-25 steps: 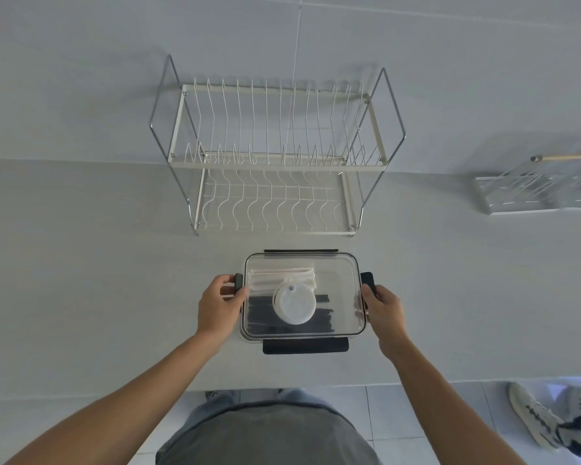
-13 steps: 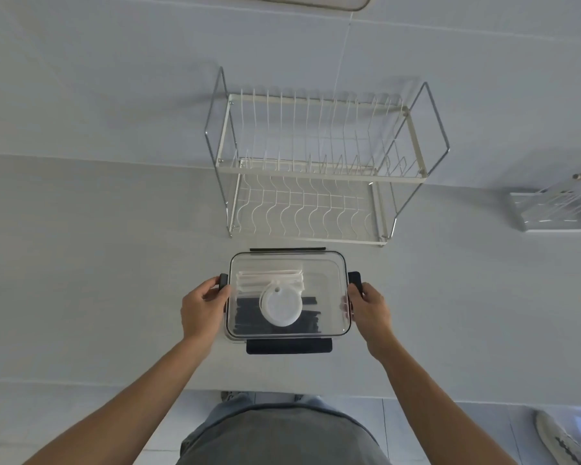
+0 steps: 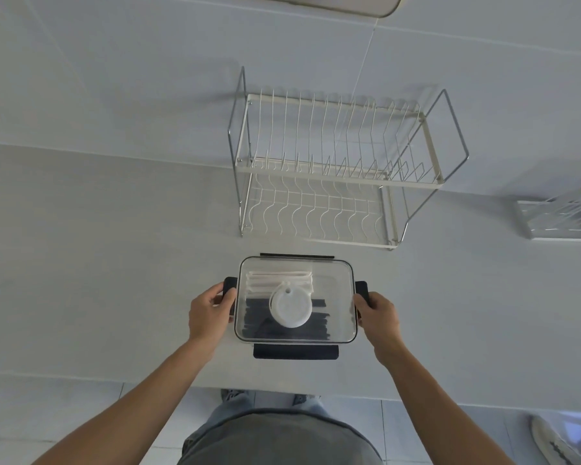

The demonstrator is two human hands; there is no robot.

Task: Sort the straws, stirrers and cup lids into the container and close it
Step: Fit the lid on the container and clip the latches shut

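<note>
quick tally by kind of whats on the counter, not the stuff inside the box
clear container with lid on, held at its side latches by the left hand and right hand: 1
two-tier wire dish rack: 1
small rack at the right edge: 1
total: 3

The container point(image 3: 336, 303) sits on the worktop point(image 3: 98, 263) before the dish rack point(image 3: 336, 169), lid point(image 3: 291, 308) and straws point(image 3: 279, 280) inside, a hand at each side.

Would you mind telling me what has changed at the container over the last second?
Very little. The left hand and right hand stay at the dark side latches of the container, the left one curling further round its latch. The lid stays on, with the cup lid, white straws and dark stirrers unmoved inside. The near front latch still sticks out.
</note>
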